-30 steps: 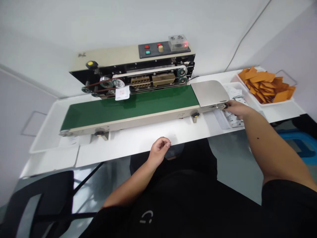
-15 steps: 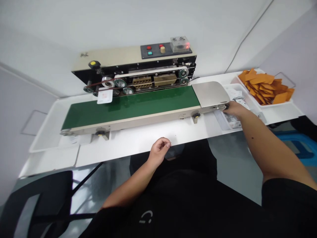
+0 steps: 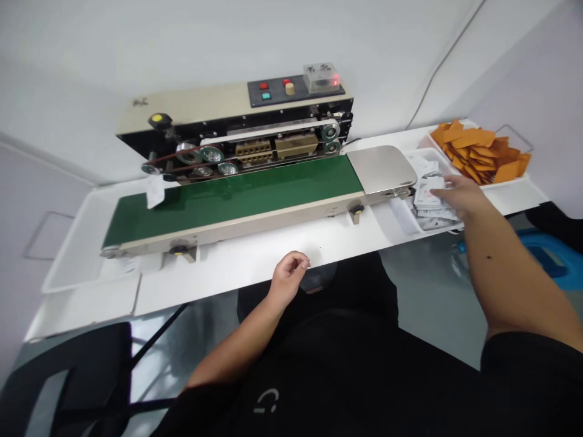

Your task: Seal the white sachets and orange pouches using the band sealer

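My right hand is over the white bin right of the sealing machine, its thumb and fingers closed on a flat white packet with faint red print. More white packets lie loosely piled beneath it. My left hand rests at the table's front edge, fingers loosely curled with nothing seen in them. At the far left of the band sealer, another white packet hangs tilted from the rollers over the green conveyor belt.
A second bin at the back right holds orange envelopes. A white tray sits under the belt's left end. The metal end plate juts toward the packet bin. A black chair stands at lower left, a blue stool-like object at right.
My right hand has moved from beside the metal plate's end to the right, and a white packet now shows in its grip. The packet in the sealer has moved left and tilted.
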{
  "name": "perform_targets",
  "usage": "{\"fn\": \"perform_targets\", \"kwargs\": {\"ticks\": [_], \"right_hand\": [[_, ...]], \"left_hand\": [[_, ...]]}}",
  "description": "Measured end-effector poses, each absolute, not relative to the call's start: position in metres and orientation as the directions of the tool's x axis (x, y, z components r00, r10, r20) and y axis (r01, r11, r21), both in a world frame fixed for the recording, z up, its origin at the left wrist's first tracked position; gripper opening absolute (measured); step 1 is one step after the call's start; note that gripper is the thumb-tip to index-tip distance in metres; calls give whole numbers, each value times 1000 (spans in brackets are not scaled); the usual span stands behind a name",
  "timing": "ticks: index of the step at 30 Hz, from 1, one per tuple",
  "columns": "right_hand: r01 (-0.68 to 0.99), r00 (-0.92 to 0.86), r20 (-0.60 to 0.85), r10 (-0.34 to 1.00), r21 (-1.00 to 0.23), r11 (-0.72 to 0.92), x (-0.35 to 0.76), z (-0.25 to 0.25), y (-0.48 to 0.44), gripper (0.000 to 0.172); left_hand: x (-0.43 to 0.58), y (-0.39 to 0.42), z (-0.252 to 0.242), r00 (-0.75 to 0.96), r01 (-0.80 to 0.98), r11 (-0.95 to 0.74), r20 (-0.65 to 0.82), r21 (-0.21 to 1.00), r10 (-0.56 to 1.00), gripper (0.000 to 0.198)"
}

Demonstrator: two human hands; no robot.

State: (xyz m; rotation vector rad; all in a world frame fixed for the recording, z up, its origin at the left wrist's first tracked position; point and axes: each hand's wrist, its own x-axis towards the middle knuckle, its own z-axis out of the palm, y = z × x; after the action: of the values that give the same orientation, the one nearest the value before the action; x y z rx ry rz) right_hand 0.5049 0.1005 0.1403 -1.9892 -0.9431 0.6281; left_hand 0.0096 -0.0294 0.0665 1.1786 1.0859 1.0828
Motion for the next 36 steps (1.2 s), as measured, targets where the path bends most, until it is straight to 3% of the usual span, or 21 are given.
{"fn": "perform_targets", "kwargs": {"ticks": [3, 6, 9, 10, 12, 15, 20, 23, 26, 31, 36], "right_hand": [[215, 699, -114, 706, -908, -360, 511, 145, 102, 22], [-7, 780, -66, 622, -995, -97, 500, 156, 96, 21], [-124, 703, 26, 711, -980, 158, 453, 168, 69, 19], [-147, 623, 36, 781, -976, 163, 428, 169, 56, 19], [-210, 477, -18, 879, -973, 94, 373, 167, 29, 33], [-252, 360, -107, 927, -968, -14, 293, 150, -3, 38], [-159, 421, -34, 907, -987, 37, 229, 108, -15, 31], [-238, 430, -48, 902, -969, 62, 221, 95, -12, 24], [-332, 413, -77, 907, -940, 71, 218, 94, -10, 25], [-310, 406, -43, 913, -946, 94, 209, 99, -6, 35], [-335, 349, -49, 936, -939, 76, 205, 102, -2, 29]], "left_hand": [[18, -25, 64, 164, -53, 74, -64, 996, 984, 32], [35, -20, 64, 215, -85, 95, -75, 992, 974, 34], [58, -18, 70, 323, -194, 180, -110, 964, 940, 37], [67, -18, 74, 372, -244, 221, -119, 944, 921, 39], [82, -18, 84, 449, -374, 312, -124, 874, 885, 49], [102, -19, 98, 508, -534, 426, -125, 731, 852, 67], [112, -21, 101, 353, -607, 445, -279, 658, 893, 63], [104, -23, 92, 317, -629, 458, -331, 629, 889, 62], [97, -25, 84, 288, -636, 456, -357, 622, 889, 66], [92, -23, 83, 265, -690, 435, -358, 578, 895, 70], [87, -15, 87, 189, -723, 408, -409, 557, 893, 64]]}}
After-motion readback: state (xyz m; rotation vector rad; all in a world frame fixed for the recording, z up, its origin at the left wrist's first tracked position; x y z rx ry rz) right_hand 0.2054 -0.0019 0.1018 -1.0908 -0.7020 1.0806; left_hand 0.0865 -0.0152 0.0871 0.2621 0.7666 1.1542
